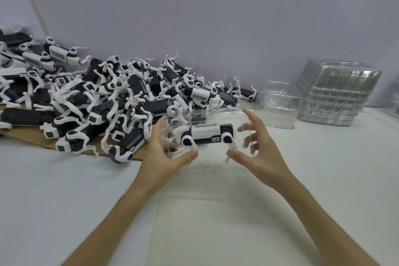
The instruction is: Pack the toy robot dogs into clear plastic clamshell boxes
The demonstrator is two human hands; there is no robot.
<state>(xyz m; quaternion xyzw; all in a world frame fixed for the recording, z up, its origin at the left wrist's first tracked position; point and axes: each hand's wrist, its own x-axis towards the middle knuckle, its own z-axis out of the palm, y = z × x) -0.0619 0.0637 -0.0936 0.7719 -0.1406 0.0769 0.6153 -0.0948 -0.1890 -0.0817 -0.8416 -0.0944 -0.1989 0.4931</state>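
Left hand (166, 154), right hand (260, 155) — curled grips

Soft, even, fairly bright light comes from overhead, with a cool bluish cast on the wall (216, 17). Shadows are faint: a pale one lies on the table (64, 190) just under the box (207, 117). Small glints of glare dot the stack (336, 93) at 3 o'clock. The wide lens bows the edges, and the pile (97, 97) at 9 o'clock looks stretched and slightly soft.
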